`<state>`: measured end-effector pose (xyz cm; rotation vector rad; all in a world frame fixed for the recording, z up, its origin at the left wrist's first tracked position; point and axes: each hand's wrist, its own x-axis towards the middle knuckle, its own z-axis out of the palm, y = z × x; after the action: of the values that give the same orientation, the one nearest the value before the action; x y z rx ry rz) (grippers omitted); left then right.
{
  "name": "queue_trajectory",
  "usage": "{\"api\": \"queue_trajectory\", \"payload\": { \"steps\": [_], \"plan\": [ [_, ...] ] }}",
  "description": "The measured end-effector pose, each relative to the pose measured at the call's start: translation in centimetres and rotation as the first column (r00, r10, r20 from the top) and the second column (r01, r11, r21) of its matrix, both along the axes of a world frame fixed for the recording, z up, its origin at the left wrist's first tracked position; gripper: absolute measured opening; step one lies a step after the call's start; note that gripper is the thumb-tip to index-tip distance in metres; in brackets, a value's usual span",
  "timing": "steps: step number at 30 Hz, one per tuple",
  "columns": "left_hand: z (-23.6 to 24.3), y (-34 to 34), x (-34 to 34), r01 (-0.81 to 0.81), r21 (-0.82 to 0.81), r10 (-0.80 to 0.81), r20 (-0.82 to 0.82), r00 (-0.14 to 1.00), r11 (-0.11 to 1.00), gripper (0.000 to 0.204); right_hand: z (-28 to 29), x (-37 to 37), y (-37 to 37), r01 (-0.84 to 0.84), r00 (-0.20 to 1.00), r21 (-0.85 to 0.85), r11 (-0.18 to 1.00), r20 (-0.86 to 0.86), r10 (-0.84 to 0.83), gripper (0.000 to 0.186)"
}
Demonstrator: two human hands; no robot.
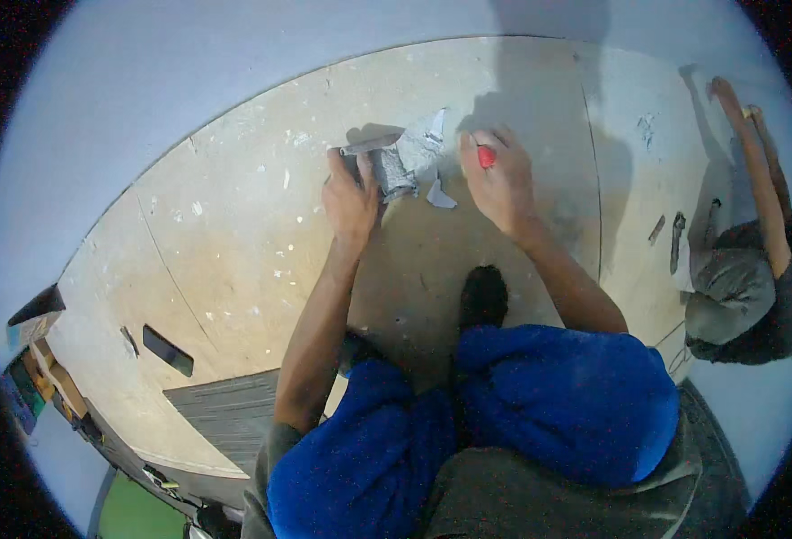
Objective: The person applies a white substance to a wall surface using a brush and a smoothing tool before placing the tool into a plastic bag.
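Observation:
My left hand (351, 205) grips a dark, flat-edged piece (366, 146) on the pale board, its fingers and thumb closed on the near end. Next to it lies a crumpled, speckled grey-and-white sheet (420, 148) with torn edges; whether it is attached to the dark piece I cannot tell. One loose pale scrap (441, 195) rests just below the sheet. To the right, my right hand (504, 189) is closed in a fist round a tool with a red handle (486, 156). The tool's working end is hidden.
A black phone (168, 350) and a ridged grey mat (225, 413) lie at the left. White flecks dot the board (261, 234). At the far right another person (746, 260) sits with arms stretched forward, near a dark, narrow tool (677, 242). Boxes (59, 382) stand at the left edge.

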<state>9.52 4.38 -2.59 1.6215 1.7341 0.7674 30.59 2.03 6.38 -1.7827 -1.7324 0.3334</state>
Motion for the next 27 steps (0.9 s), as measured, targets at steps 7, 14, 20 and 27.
{"api": "queue_trajectory", "payload": {
  "steps": [7,14,20,27],
  "plan": [
    [0.7,0.1,0.5,-0.023,-0.053,0.019,-0.076,0.997,0.998,0.034,0.9,-5.4,1.2,-0.045,0.974,0.016,0.999,-0.220,0.047,0.016],
    [0.3,-0.3,0.4,-0.030,-0.024,0.029,-0.060,0.998,0.999,0.042,1.1,-5.9,0.9,-0.114,0.974,-0.026,0.993,-0.201,0.107,0.015],
    [-0.1,-0.1,0.5,-0.002,-0.065,0.008,0.096,0.995,0.998,0.046,1.3,-6.8,0.5,-0.199,0.956,0.051,0.979,-0.209,0.206,0.012],
    [-0.7,-0.6,0.1,-0.024,0.073,0.006,0.233,0.973,0.997,0.042,1.6,-7.2,-0.2,-0.249,0.927,0.103,0.963,-0.261,0.268,0.009]
  ]
}}
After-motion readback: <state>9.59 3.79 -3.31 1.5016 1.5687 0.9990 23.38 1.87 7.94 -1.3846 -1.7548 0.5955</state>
